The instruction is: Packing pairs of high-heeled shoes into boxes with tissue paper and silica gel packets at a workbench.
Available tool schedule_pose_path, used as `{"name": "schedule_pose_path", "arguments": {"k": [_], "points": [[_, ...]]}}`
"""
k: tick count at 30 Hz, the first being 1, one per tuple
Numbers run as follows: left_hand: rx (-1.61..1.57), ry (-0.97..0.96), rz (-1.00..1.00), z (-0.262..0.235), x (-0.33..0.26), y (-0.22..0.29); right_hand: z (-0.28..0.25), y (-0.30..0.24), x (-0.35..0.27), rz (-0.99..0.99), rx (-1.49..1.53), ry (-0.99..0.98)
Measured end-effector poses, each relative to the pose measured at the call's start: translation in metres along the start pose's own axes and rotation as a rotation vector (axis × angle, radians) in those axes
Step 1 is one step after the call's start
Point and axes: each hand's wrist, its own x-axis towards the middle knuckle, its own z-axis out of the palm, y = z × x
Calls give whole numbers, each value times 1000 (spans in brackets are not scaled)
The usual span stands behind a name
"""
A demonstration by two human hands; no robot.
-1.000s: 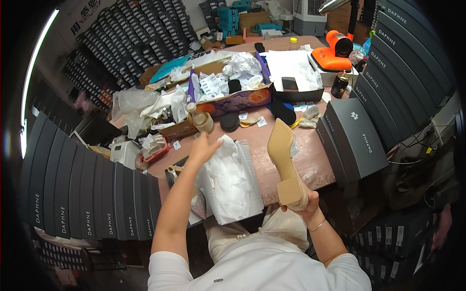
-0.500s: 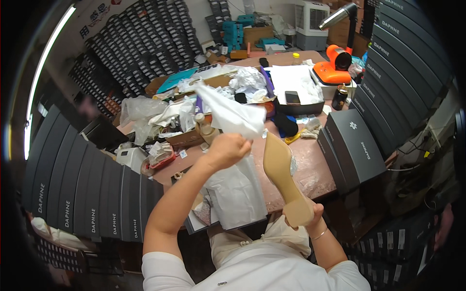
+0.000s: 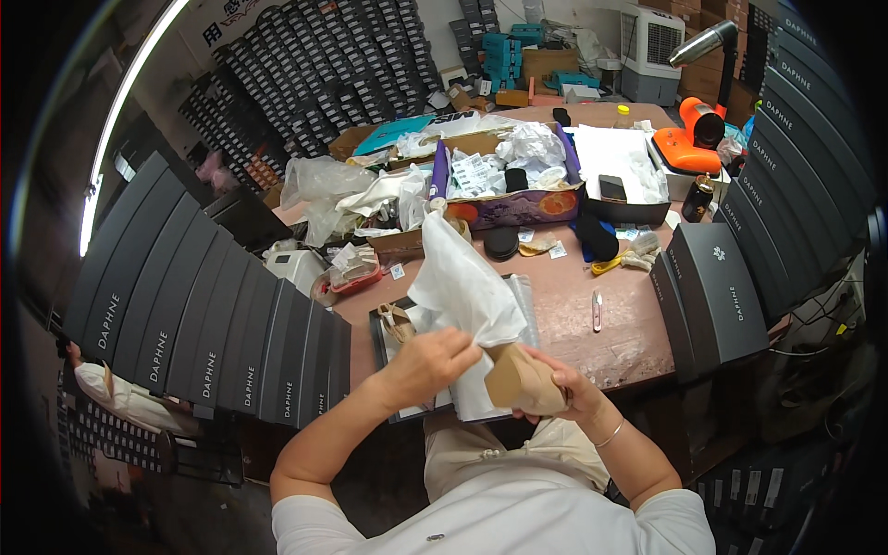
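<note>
Left hand (image 3: 427,363): fingers closed, pinching the lower edge of a sheet of white tissue paper (image 3: 460,277) that stands up in a peak over the near table edge.

Right hand (image 3: 562,396): curled around the underside of a tan shoe (image 3: 524,387), gripping it; the shoe sits just in front of the person's chest, its upper part covered by the tissue paper.

Open shoe box (image 3: 381,344): dark, flat, on the near edge of the table (image 3: 629,324), directly behind the hands; a second tan shoe (image 3: 398,321) lies at its left end, partly under the paper.

Small knife (image 3: 598,311): pale handle, on the bare pinkish tabletop right of the box.

Closed boxes: two dark grey rectangular boxes (image 3: 717,291) with a small white emblem on the lid and white lettering on the side, at the right table edge. A long row of like boxes (image 3: 199,319) stands on end along the left, each with white lettering on the spine. Further stacks (image 3: 805,139) line the right wall.

Purple carton (image 3: 513,203): open, mid-table, fruit print on the front, holding crumpled white paper and small packets.

Teal lid (image 3: 393,134): flat, at the far left of the table.

Orange appliance (image 3: 689,139): far right corner, beside a white sheet.

Clear plastic bags (image 3: 324,185): heaped left of the carton.
</note>
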Motion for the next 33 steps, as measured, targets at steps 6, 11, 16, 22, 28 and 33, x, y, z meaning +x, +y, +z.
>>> {"name": "schedule_pose_path", "arguments": {"k": [6,11,16,22,28,33], "points": [[-506,447,-1076,85,-54,-27,-12,19,-18,-141,55,126],[-1809,1387,-1116,146,-4,-6,-35,33,-45,-1,44,96],[-752,787,-768,83,34,25,-24,19,-54,-54,-147,74],[-458,726,-265,39,32,80,31,18,-2,-290,-61,513],[-462,646,-3,65,31,83,-6,12,6,-365,-186,493],[-704,855,-189,71,39,83,-24,26,-33,-236,-349,451]]}}
